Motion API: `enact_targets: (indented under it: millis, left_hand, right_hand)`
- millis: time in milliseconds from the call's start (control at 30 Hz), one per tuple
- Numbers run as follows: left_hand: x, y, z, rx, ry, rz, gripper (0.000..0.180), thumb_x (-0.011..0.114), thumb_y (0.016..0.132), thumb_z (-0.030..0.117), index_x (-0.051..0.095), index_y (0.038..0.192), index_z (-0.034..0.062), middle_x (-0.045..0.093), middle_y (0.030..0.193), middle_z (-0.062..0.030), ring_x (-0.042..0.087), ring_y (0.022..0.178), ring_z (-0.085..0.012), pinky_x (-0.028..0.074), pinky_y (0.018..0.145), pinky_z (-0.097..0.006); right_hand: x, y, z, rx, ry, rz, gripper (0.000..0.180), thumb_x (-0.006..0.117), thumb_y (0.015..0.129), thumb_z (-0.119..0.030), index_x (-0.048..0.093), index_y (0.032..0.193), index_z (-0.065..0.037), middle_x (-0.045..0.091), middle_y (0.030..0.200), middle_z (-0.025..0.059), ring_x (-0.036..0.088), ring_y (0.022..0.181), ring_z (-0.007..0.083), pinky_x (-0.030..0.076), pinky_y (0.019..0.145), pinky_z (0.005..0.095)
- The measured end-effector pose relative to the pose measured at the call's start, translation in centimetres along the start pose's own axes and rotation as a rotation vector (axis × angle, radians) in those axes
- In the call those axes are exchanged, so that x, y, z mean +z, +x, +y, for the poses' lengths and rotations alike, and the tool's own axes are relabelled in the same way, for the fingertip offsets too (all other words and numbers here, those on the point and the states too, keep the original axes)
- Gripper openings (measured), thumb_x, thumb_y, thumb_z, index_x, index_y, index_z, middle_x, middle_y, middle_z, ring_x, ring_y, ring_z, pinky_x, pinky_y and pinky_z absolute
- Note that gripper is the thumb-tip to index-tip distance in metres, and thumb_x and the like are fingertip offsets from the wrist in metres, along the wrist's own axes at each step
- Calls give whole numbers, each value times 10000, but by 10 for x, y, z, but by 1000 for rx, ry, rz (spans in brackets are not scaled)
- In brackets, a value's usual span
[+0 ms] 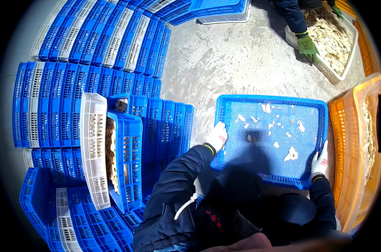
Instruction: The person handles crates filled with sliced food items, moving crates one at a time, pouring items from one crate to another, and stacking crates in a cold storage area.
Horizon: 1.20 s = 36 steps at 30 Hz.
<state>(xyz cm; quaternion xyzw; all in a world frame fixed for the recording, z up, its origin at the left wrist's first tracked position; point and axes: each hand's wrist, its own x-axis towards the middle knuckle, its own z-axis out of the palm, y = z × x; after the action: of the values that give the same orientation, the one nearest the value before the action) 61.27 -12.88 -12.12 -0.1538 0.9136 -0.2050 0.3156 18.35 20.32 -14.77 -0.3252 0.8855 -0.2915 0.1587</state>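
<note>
A shallow blue plastic crate (236, 166) with a perforated bottom is in front of me. Several pale, thin slices (291, 154) lie scattered across its bottom, and my shadow falls over the middle. My left hand (217, 136), in a white glove, grips the left wall of the crate. On the opposite side my right hand (319, 160), also white-gloved, holds the right wall near the close corner. Some fingers of both hands are hidden behind the crate's walls.
Stacked blue and white crates (165, 126) fill the left side, one holding slices. An orange crate (341, 138) with a plastic liner stands close on the right. At the far right, a co-worker's green-gloved hand (308, 48) touches a white crate (327, 71) full of slices. Concrete floor (215, 59) lies ahead.
</note>
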Motion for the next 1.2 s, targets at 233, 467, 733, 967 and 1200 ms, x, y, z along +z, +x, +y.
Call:
enact_targets:
  millis: [233, 467, 733, 967, 1200]
  left_hand:
    - [-28, 9, 52, 86, -99, -150, 259, 443, 901, 166, 615, 1055, 48, 622, 1015, -134, 549, 1072, -307, 241, 1099, -530]
    - [-12, 8, 54, 21, -156, -99, 196, 451, 889, 145, 608, 984, 77, 623, 960, -112, 561, 1011, -280, 251, 1097, -508]
    - [-89, 25, 32, -103, -969, 265, 427, 604, 797, 226, 577, 1196, 77, 604, 1100, -168, 533, 1094, -362, 380, 988, -465]
    - [14, -44, 34, -1125, -1503, 9, 558, 612, 835, 297, 483, 1317, 48, 599, 1182, -227, 543, 1159, -372, 404, 1008, -424]
    - [-35, -16, 45, -1013, -1253, 287, 401, 591, 822, 209, 571, 1187, 45, 646, 1061, -200, 610, 1011, -356, 476, 874, -425]
  right_hand:
    - [-4, -2, 20, 0, -92, 50, 691, 499, 879, 35, 209, 1495, -85, 441, 1374, 260, 452, 1260, 384, 364, 1054, 388]
    - [-4, -3, 13, 62, -65, 2, 707, 510, 875, 26, 194, 1497, -87, 464, 1347, 264, 475, 1230, 396, 380, 1038, 398]
    - [-13, -4, 1, 65, -42, -6, 746, 535, 856, 43, 190, 1502, -101, 515, 1279, 245, 528, 1153, 384, 418, 984, 399]
    - [0, -2, 11, 3, -25, 36, 723, 516, 863, 45, 202, 1498, -98, 500, 1313, 240, 509, 1189, 375, 401, 1013, 388]
    - [-25, 15, 36, 44, -181, 174, 720, 537, 884, -6, 196, 1503, -142, 518, 1307, 248, 553, 1136, 379, 431, 960, 404]
